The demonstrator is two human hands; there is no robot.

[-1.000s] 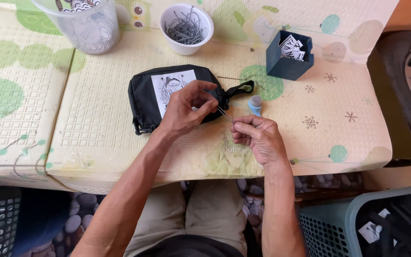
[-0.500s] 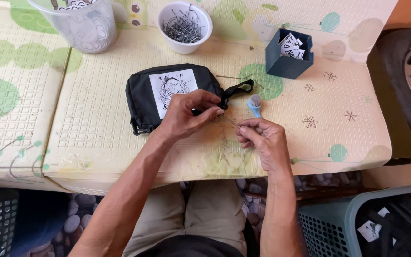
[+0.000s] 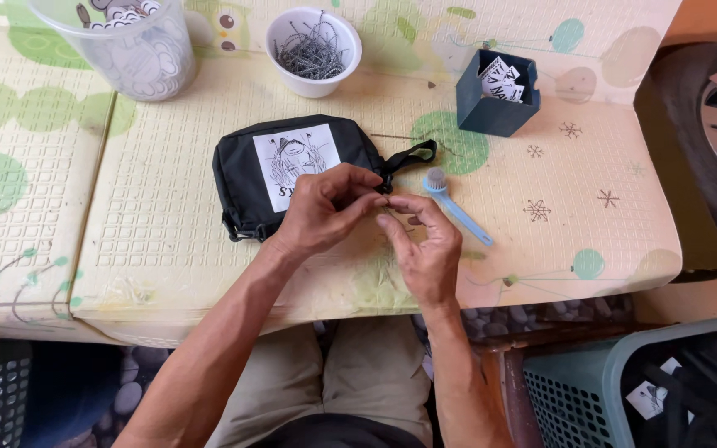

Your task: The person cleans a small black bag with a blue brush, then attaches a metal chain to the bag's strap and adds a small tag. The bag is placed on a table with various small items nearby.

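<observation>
A small black pouch [image 3: 242, 170] with a white printed patch lies on the cream patterned mat [image 3: 168, 241]. My left hand [image 3: 321, 211] rests over the pouch's right end, fingers pinched at its zipper side. My right hand [image 3: 425, 245] meets it fingertip to fingertip, pinching something small and thin that I cannot make out. The pouch's black strap loop [image 3: 412, 155] sticks out to the right. A light blue small brush [image 3: 456, 207] lies just right of my hands.
A white cup of metal pins [image 3: 313, 50] and a clear plastic tub [image 3: 122, 46] stand at the back. A dark blue box of printed tags [image 3: 498, 93] sits back right. A tyre [image 3: 707, 158] and a teal basket [image 3: 641, 390] are at right.
My right hand has moved up and left to meet my left hand at the pouch's zipper end, uncovering the blue brush. The pouch has stayed in place.
</observation>
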